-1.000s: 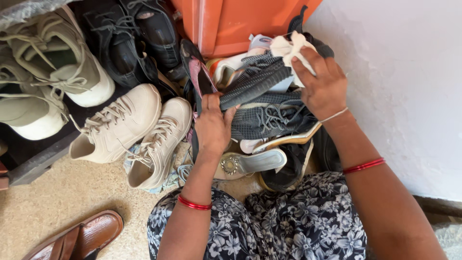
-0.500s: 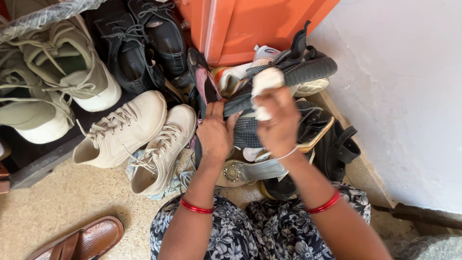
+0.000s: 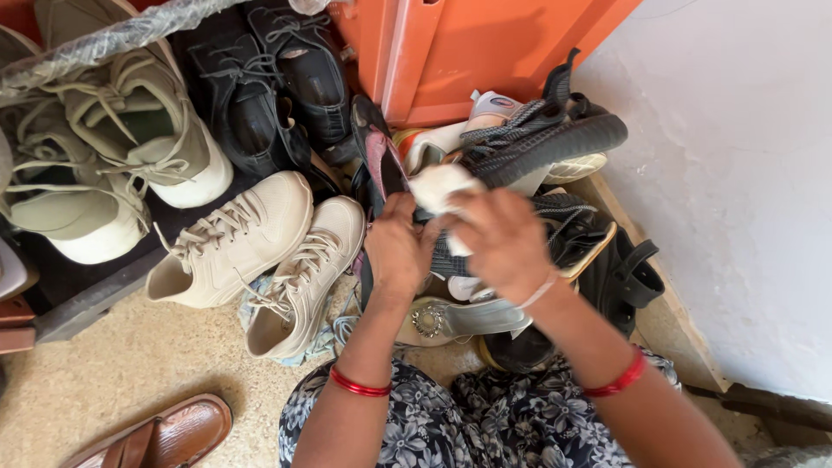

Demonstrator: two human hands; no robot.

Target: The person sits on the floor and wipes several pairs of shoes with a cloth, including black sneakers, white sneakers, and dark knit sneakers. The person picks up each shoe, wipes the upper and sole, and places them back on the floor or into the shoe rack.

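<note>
My left hand [image 3: 397,247] grips the toe end of a dark grey knitted sneaker [image 3: 542,143] that lies across a heap of shoes. My right hand [image 3: 498,243] is closed on a white cloth [image 3: 438,188] and presses it against the sneaker right beside the left hand. A second grey knitted sneaker [image 3: 568,227] lies under my right hand. Red bangles sit on both wrists.
Cream lace-up sneakers [image 3: 260,247] lie to the left, with olive sneakers [image 3: 113,165] and black shoes [image 3: 269,95] behind. A silver sandal [image 3: 459,319] and a brown sandal [image 3: 152,438] rest on the speckled floor. An orange panel [image 3: 468,52] and a white wall [image 3: 737,173] close the corner.
My right hand has carried the white cloth from the sneaker's heel end leftward along it to beside my left hand. The view has shifted slightly.
</note>
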